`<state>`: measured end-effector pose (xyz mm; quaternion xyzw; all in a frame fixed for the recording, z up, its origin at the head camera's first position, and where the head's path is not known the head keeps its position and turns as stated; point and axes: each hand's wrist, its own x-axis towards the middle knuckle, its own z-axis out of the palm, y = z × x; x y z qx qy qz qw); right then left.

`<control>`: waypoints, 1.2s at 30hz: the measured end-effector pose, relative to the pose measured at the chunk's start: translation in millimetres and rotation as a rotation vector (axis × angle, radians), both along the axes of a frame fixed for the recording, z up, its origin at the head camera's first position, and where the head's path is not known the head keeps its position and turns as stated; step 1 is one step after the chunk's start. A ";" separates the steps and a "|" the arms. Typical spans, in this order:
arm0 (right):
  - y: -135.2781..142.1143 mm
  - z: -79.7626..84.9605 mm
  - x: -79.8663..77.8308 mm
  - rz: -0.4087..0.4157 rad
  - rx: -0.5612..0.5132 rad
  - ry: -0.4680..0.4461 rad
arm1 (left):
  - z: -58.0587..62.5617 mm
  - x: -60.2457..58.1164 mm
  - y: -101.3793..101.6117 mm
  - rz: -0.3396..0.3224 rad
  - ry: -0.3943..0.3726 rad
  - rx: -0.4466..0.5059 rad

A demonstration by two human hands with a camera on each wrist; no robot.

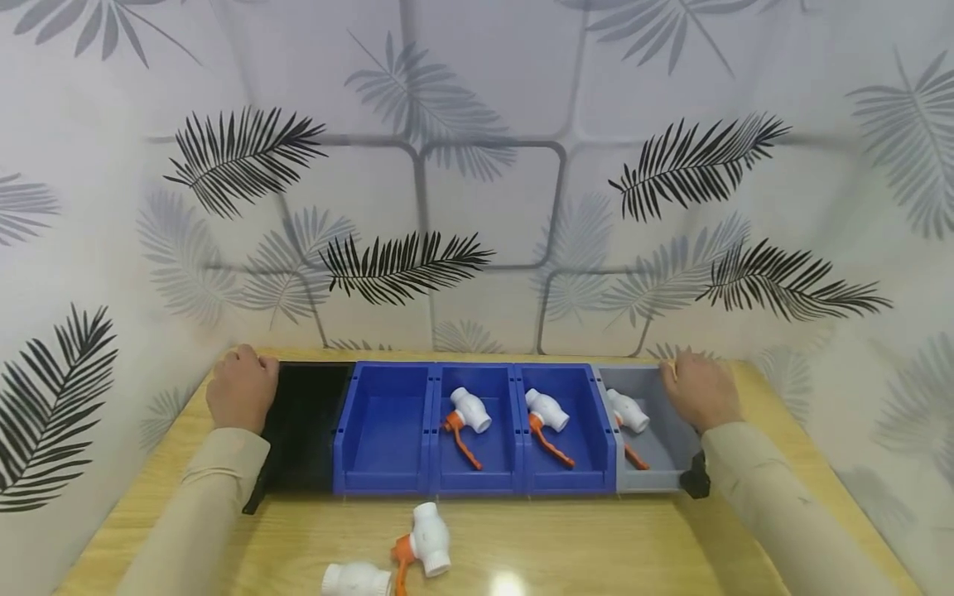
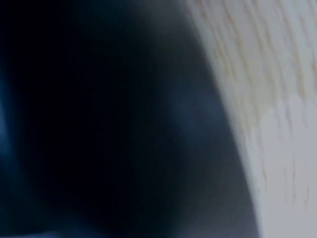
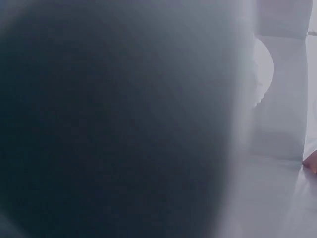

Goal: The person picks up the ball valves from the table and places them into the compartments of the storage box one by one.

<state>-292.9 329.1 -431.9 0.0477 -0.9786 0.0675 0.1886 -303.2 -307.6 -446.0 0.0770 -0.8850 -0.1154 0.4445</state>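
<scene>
My left hand (image 1: 242, 387) grips the outer side of a black bin (image 1: 309, 430) at the left end of a row. At the other end, my right hand (image 1: 701, 391) holds the outer rim of a grey bin (image 1: 663, 406). Three blue bins (image 1: 387, 430) stand side by side between them. A white ball valve (image 1: 472, 410) with an orange handle lies in the middle blue bin, another valve (image 1: 547, 411) in the right blue one, and a third valve (image 1: 628, 411) in the grey bin. Fingertips are hidden; dark blurs fill most of both wrist views.
On the wooden table (image 1: 566, 538), in front of the row, lie a ball valve (image 1: 431, 538) with an orange handle and another white valve (image 1: 356, 579), cut off by the frame's bottom. A leaf-patterned wall (image 1: 492, 207) rises behind the bins.
</scene>
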 end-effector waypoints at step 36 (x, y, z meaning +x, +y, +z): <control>-8.7 -2.9 -0.6 -0.090 -0.036 -0.075 | 41.3 80.3 24.5 -0.412 -0.426 0.105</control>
